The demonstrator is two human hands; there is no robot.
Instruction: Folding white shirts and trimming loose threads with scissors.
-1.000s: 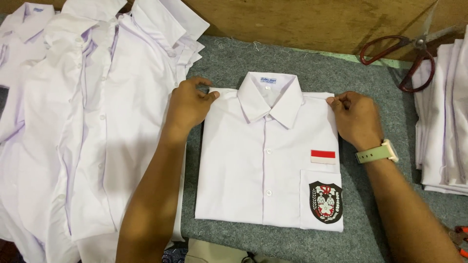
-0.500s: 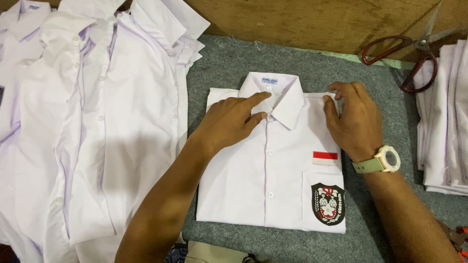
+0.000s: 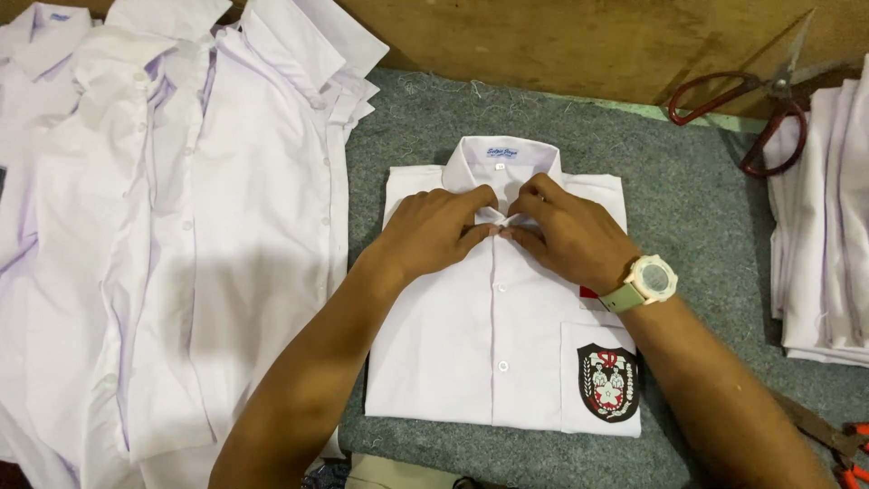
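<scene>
My fingertips were mostly hidden, tucked together at the collar front, so I could not tell exactly what each one pinched; the collar points and the top button were covered by my hands. My forearms blocked part of the folded white shirt [image 3: 496, 362], and the bottom edge of the view cut off both arms plus something tan below the shirt. The shirt lay flat and buttoned on the grey felt worktop [image 3: 688, 199], collar [image 3: 502, 156] away from me, pocket with a dark crest badge [image 3: 608, 382] near its lower corner on my right side. A small red patch above the pocket was mostly hidden under my wrist. My left hand [image 3: 433, 231] sat on the shirt just below the collar, fingers curled in, grip nearly closed on the fabric at the placket. My right hand [image 3: 561, 234] met it from the other side, fingers bent and touching the same spot, grip also almost closed on the cloth; the two hands touched each other at the fingertips. A pale watch [image 3: 647, 281] was on my right wrist. To the left a pile of unfolded white shirts [image 3: 181, 226] overlapped, cut off by the frame edge, just beside the folded one. At far right a stack of folded white cloth [image 3: 828, 226] was cut off too, with red-handled scissors [image 3: 760, 109] near it against the wooden wall, well apart from my hands.
</scene>
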